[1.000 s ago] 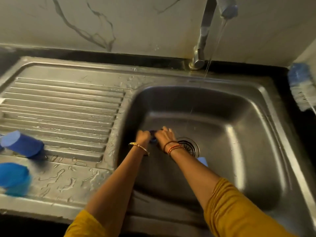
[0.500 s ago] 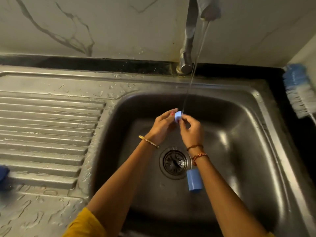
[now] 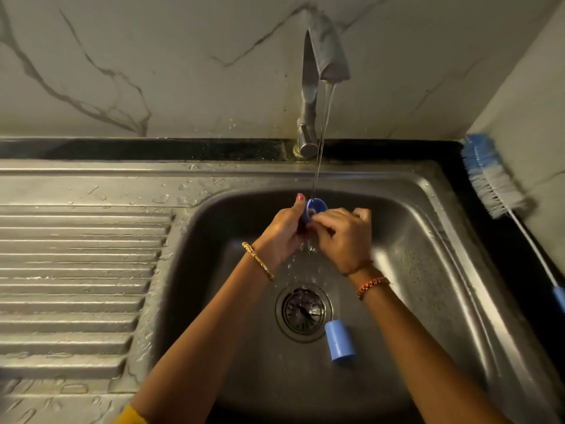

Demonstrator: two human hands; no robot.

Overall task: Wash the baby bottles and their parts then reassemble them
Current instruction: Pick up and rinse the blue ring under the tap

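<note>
A small blue ring-shaped bottle part (image 3: 316,205) is held under the thin stream of water from the tap (image 3: 324,56), above the steel sink basin (image 3: 428,270). My left hand (image 3: 284,231) grips it from the left, thumb up beside it. My right hand (image 3: 339,234) pinches it from the right with curled fingers. Water drips down between the hands. A blue cylindrical cap (image 3: 338,340) lies on the basin floor just right of the drain (image 3: 303,312).
A blue and white bottle brush (image 3: 495,185) leans on the dark counter at the right, its blue handle end (image 3: 560,298) at the frame edge. The wet ribbed draining board (image 3: 76,270) lies to the left. A marble wall stands behind.
Both hands rose from the basin floor with the blue part into the water stream. The view shifted right, so the blue pieces on the draining board left the frame.
</note>
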